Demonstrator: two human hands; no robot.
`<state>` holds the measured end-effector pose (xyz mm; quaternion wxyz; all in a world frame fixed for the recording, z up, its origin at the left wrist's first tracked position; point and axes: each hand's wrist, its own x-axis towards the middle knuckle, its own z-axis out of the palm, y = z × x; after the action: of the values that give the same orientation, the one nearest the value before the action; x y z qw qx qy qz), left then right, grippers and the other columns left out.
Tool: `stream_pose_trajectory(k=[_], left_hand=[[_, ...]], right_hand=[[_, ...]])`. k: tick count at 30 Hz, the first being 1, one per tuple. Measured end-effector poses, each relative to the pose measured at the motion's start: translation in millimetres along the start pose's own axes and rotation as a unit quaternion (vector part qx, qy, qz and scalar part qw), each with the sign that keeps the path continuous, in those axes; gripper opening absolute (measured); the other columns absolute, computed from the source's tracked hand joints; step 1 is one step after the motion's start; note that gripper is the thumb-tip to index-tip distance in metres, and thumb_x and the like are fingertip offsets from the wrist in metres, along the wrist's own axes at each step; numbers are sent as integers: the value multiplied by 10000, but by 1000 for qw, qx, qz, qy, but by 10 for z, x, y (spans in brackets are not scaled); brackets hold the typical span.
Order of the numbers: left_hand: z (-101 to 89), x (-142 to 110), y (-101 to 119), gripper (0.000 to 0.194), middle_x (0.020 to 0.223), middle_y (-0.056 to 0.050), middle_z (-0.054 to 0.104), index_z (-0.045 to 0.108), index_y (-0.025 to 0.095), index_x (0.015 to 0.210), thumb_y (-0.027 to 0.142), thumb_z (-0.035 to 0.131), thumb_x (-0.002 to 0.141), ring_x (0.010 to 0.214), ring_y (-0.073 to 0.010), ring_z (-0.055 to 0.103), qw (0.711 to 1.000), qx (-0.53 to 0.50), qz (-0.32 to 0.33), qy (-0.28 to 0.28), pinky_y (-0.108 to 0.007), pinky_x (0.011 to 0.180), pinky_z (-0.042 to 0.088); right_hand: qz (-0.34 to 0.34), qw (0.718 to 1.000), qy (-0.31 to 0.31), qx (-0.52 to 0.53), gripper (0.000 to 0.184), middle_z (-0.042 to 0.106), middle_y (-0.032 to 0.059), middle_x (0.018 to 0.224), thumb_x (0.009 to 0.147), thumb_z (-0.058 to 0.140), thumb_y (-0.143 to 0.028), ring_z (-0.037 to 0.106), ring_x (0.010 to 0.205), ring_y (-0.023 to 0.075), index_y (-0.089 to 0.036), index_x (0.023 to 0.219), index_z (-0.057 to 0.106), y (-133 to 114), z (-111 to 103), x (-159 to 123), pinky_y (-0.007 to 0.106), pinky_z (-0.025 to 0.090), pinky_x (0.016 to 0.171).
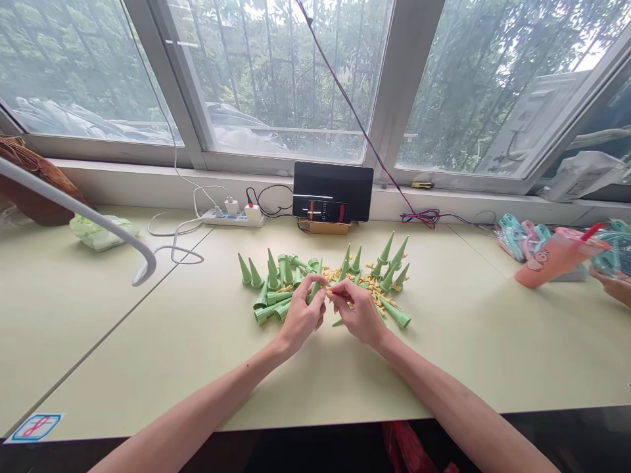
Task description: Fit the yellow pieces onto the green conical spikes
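Observation:
My left hand (304,312) and my right hand (357,311) meet at the fingertips above a heap of parts in the middle of the table. Both are closed in a pinch around a small yellow plastic piece (328,291), mostly hidden by the fingers. Green plastic cone spikes surround them: several stand upright, such as the green spike (244,269) at the left, while others lie down, such as the green spike (396,314) beside my right hand. Small yellow plastic pieces (335,272) lie loose among the spikes, just behind my fingers.
A black tablet (332,180) with a phone (328,211) before it stands at the back. Left of it are a power strip (236,218) and a white curved arm (98,226). On the right stand an orange cup (552,259), bagged clips (525,235) and another person's hand (614,284).

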<state>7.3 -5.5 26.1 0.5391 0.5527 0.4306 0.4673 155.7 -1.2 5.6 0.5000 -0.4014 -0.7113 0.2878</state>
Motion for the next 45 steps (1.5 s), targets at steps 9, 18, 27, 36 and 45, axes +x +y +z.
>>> stream_pose_trajectory(k=[9,18,27,36,45], left_hand=[[-5,19,33,133,451,121,336,510,231,960,328,538,874,355,-59,275,1000,1,-5,5,-168,383,296],[-40,35,-104,159,512,104,310,516,239,976,392,503,936,399,-67,294,994,91,66,8,-170,401,240],[-61,31,-129,156,548,95,297,527,239,1004,377,475,954,406,-72,260,984,142,109,5,-191,406,208],[-61,28,-124,176,781,19,535,538,208,1069,319,435,979,486,-68,306,959,222,178,14,-187,425,259],[-90,46,-116,166,807,4,561,517,202,1098,275,417,988,599,-100,454,938,267,220,4,-181,485,341]], right_hand=[[-26,999,-3,-47,204,584,-3,664,996,465,-341,576,597,162,-213,898,590,38,12,8,296,470,635],[-7,999,-20,-33,220,581,6,695,994,471,-369,536,598,158,-209,881,570,38,0,2,284,430,593],[42,999,-29,11,283,459,-39,604,973,498,-443,396,520,128,-217,808,540,1,-11,7,261,327,513],[113,984,-55,124,291,440,-64,536,955,523,-439,388,473,104,-209,777,509,14,-7,12,232,301,455],[179,943,-102,262,325,455,-83,503,910,586,-477,360,410,67,-191,772,517,28,-19,55,196,282,406]])
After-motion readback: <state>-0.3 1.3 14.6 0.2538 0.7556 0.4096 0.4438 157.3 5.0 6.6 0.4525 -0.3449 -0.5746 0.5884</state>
